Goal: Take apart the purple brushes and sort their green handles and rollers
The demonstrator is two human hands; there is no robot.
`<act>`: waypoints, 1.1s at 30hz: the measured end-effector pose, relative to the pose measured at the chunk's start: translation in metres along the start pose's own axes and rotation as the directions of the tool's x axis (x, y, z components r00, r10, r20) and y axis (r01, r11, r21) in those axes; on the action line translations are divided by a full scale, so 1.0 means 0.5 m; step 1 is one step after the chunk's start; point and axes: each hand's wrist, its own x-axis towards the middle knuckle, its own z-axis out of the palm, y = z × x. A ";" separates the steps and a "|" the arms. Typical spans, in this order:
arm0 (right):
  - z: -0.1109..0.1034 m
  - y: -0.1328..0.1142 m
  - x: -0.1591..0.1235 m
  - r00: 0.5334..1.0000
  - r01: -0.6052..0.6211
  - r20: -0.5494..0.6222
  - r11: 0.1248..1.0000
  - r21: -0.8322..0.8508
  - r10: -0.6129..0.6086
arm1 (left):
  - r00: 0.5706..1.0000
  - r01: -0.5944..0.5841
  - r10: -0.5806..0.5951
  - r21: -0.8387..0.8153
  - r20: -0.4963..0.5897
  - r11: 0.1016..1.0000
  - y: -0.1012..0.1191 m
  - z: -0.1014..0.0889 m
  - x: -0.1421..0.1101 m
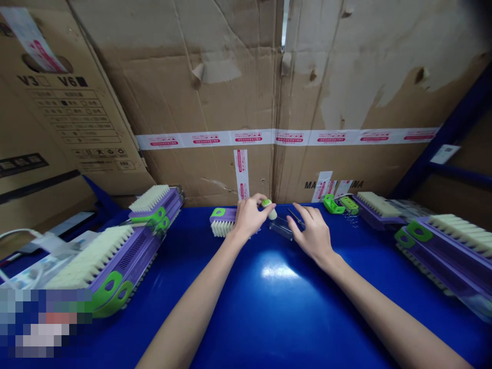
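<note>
Pinching a small green-topped white cylinder [272, 215] with thumb and fingertips, the left hand [249, 219] is holding it near a clear plastic piece [281, 229]. The right hand [313, 233] is curving half-open around a thin dark tool [297, 217]; whether it grips, I cannot tell. Apparently cylinder handling is underway, calling next for steady fingers.
</note>
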 end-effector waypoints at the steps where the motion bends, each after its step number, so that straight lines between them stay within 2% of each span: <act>1: 0.002 -0.005 -0.002 0.999 0.045 -0.010 0.998 0.042 -0.044 | 0.999 0.010 -0.007 -0.072 0.039 0.997 0.002 0.002 -0.001; 5: 0.017 -0.015 -0.010 0.990 0.139 0.010 0.970 0.198 -0.144 | 0.969 0.043 0.024 -0.267 0.244 0.963 0.010 0.011 -0.003; 7: 0.024 -0.013 -0.012 0.991 0.131 0.008 0.960 0.249 -0.137 | 0.960 0.023 0.054 -0.271 0.273 0.962 0.011 0.010 -0.003; 10: 0.029 -0.005 -0.010 0.997 0.068 0.009 0.966 0.249 -0.072 | 0.972 -0.060 0.088 -0.129 0.220 0.990 0.007 -0.003 0.001; 13: 0.031 0.007 -0.008 0.999 0.002 0.048 0.981 0.194 -0.011 | 0.989 -0.096 0.073 0.183 0.129 0.978 -0.008 -0.025 0.005; 16: 0.033 0.013 -0.008 0.992 0.004 0.128 0.991 0.132 -0.022 | 0.997 -0.009 -0.028 0.477 0.071 0.879 -0.035 -0.038 0.008; 18: 0.032 0.013 -0.009 0.982 0.020 0.184 0.995 0.096 -0.038 | 0.993 0.043 -0.097 0.579 0.063 0.814 -0.052 -0.041 0.008; 24: 0.016 -0.004 -0.008 0.952 0.021 0.306 1.000 0.006 -0.022 | 0.988 0.043 -0.130 0.644 0.089 0.764 -0.059 -0.043 0.003; 33: 0.008 -0.011 -0.011 0.940 0.061 0.339 0.997 -0.040 -0.044 | 0.983 0.047 -0.152 0.664 0.100 0.746 -0.053 -0.044 0.001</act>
